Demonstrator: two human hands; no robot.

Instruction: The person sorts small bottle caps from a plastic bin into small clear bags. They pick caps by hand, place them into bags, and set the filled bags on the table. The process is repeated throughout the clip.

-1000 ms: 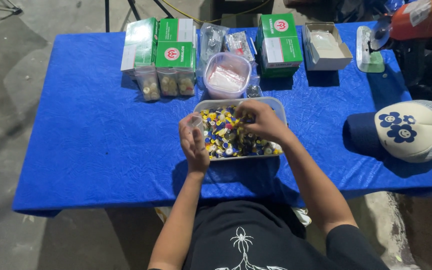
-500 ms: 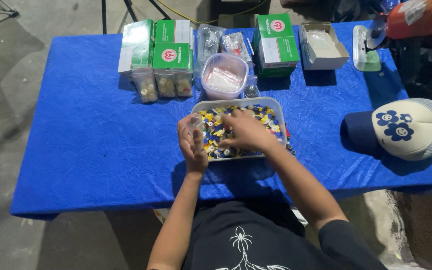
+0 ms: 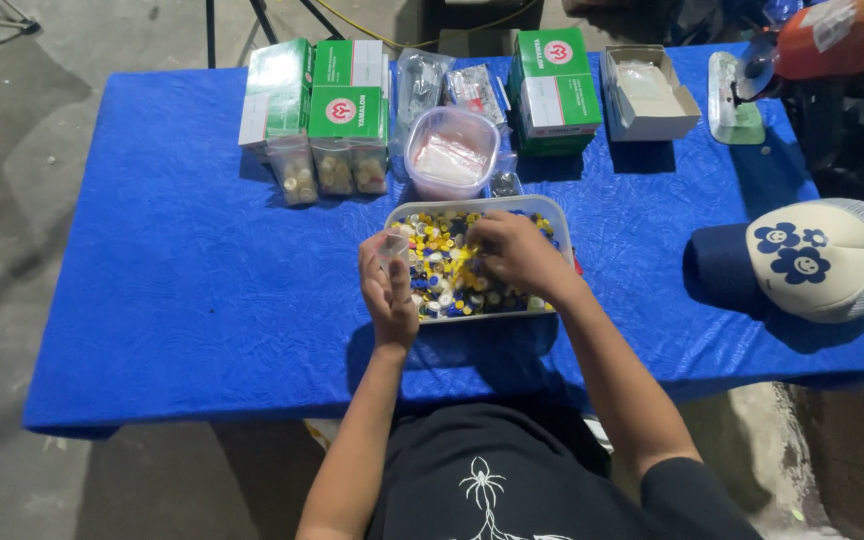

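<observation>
Clear plastic vial [image 3: 393, 243], small and light, pinched upright in the left hand [image 3: 389, 290] at the near-left rim of the white tray [image 3: 552, 212]. Likely slippery and easily crushed; best gripped around the body, mouth kept free. Right hand [image 3: 514, 255] down in the tray beside it, fingers curled over the yellow, blue and white caps [image 3: 442, 270]; whether clasping one, impossible to tell. Caps stiff, tiny, picked by fingertip. Against half a second earlier: right hand a little lower in the heap, left hand unchanged. Beyond both hands, a lidded tub [image 3: 452, 155] and green boxes [image 3: 349, 92].
</observation>
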